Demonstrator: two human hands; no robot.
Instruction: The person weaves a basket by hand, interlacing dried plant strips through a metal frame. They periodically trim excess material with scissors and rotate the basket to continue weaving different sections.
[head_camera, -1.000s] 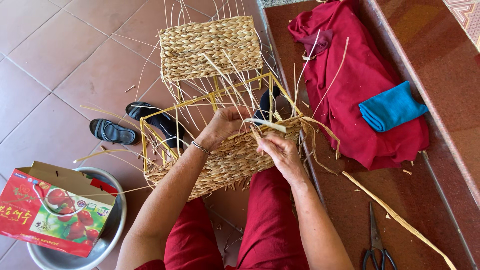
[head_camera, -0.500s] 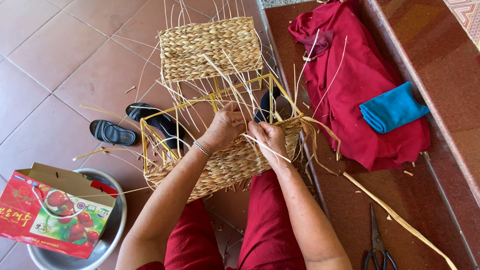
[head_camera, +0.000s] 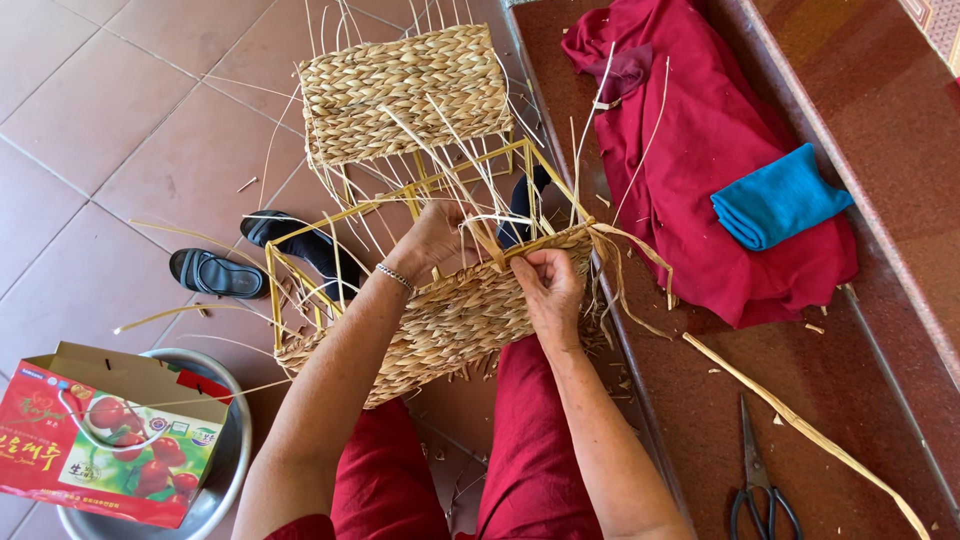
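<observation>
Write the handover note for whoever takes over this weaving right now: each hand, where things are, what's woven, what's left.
Left hand: inside the yellow wire frame, gripping loose straw strands.
Right hand: fingers pinching the woven rim at the frame's near right corner.
Basket: rests on the lap, tipped on its side.
Done: near panel and far panel are woven.
Left: the sides between them are bare frame with loose strands and stray ends sticking out.
Scissors lie on the red ledge to the right, beside a long reed.

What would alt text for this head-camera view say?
Two hands, left hand and right hand, weave straw onto a yellow-framed basket over a tiled floor. Scissors, red cloth and sandals lie nearby.
</observation>
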